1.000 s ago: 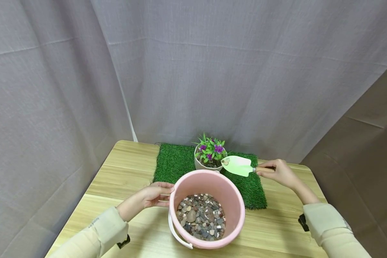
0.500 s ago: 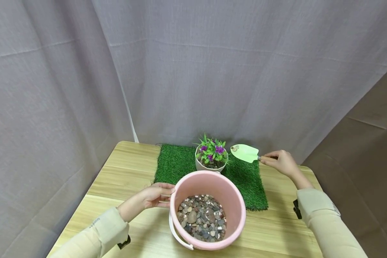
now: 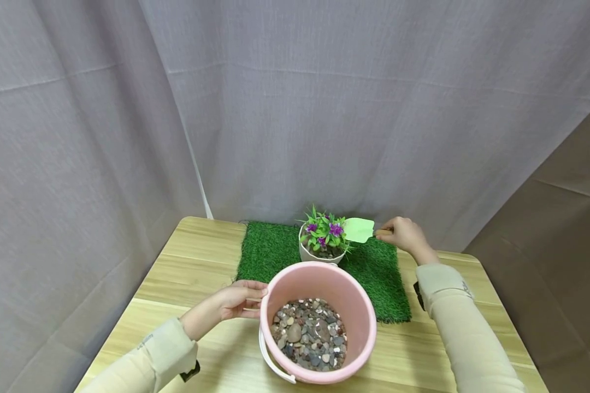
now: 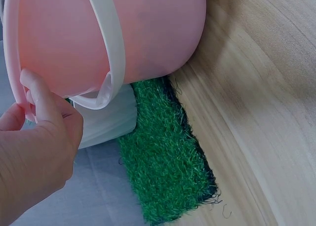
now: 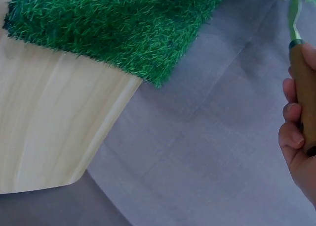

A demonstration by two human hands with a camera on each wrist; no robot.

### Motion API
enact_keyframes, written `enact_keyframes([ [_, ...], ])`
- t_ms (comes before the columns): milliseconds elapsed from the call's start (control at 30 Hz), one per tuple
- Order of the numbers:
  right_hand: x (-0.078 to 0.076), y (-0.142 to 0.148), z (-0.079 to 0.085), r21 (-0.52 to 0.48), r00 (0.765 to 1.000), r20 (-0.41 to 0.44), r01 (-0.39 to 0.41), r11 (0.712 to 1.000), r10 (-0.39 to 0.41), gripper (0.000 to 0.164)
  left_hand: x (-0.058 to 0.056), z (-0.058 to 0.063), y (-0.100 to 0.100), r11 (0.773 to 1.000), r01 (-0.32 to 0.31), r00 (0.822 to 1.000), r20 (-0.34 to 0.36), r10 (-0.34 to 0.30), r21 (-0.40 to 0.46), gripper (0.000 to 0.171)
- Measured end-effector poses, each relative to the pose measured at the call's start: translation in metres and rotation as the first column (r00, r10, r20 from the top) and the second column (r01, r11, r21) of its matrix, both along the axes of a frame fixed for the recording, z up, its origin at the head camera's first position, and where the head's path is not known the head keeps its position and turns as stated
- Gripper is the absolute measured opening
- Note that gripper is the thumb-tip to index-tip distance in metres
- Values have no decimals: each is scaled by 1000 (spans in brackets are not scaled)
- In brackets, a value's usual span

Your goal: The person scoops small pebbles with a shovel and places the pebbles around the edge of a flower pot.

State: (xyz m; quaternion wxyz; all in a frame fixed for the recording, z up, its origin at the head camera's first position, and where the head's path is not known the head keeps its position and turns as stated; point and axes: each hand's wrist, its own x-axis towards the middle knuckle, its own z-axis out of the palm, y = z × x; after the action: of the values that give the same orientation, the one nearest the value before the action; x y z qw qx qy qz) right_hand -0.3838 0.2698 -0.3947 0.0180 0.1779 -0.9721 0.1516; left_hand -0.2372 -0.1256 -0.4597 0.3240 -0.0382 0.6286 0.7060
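My left hand (image 3: 237,301) pinches the rim of a pink bucket (image 3: 355,322), thumb and fingers on either side of it, as the left wrist view shows. Pebbles (image 3: 311,341) cover the bottom of the bucket, and its white handle (image 4: 112,35) hangs down on the outside. In my right hand (image 3: 407,236) is the wooden grip (image 5: 303,95) of a light green garden trowel (image 3: 359,230). The blade reaches left to the purple-flowered plant (image 3: 324,229) in a white pot (image 3: 307,253); leaves and flowers hide the blade's tip. No stones show on the visible part of the blade.
Beneath the pot lies a mat of artificial grass (image 3: 265,245), at the back of the wooden table (image 3: 196,256). The bucket stands in front of the pot. Grey cloth (image 3: 295,109) hangs close behind the table and along its sides.
The right hand first drew the trowel back and right, then moved it left to the plant. Small stones that showed at its tip are out of sight. The left hand stays on the rim.
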Motion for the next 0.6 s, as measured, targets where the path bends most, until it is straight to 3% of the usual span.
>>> enact_keyframes([
  [267,-8,-24,-1,180,990,-120,-56,982,79,17,0,-2,1,1000,1,1000,-1,-1,7,45],
  [600,5,-13,9,198,975,-210,-29,980,71,19,0,-3,0,1000,4,1000,2,-4,11,45],
])
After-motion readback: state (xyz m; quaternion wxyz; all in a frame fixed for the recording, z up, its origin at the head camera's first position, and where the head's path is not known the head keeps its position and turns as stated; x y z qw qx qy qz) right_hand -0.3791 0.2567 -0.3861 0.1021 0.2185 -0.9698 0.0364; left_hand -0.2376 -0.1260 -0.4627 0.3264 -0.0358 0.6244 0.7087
